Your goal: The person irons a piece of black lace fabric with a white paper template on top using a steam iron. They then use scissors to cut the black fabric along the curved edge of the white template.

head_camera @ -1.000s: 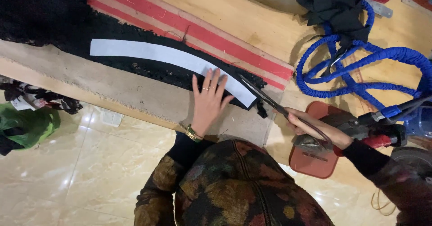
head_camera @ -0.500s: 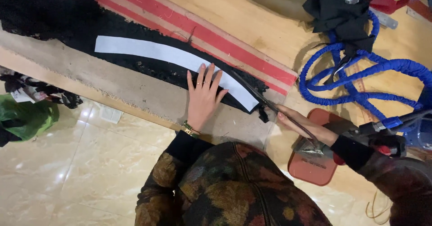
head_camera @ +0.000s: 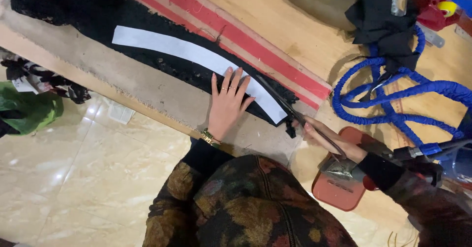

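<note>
- Hands are seen from above at a wooden table (head_camera: 275, 25).
- Left hand (head_camera: 227, 104) is laid flat, fingers spread, on a curved white paper pattern (head_camera: 191, 55); nothing is pinched in its grip.
- Pattern is lying on black fabric (head_camera: 98, 23), which is stretched along the table edge beside a red and tan striped band (head_camera: 236, 33).
- Right hand (head_camera: 334, 141) is closed around the handles of dark scissors (head_camera: 287, 107); the blades are set at the pattern's right end, by the fabric edge.
- Blue coiled hose (head_camera: 393, 104) is looped on the table to the right, well apart from the pattern.
- Red-brown pad (head_camera: 339, 193) is seen under the right wrist.
- Green cloth (head_camera: 27, 109) is lying on the tiled floor (head_camera: 73, 178), far left.
</note>
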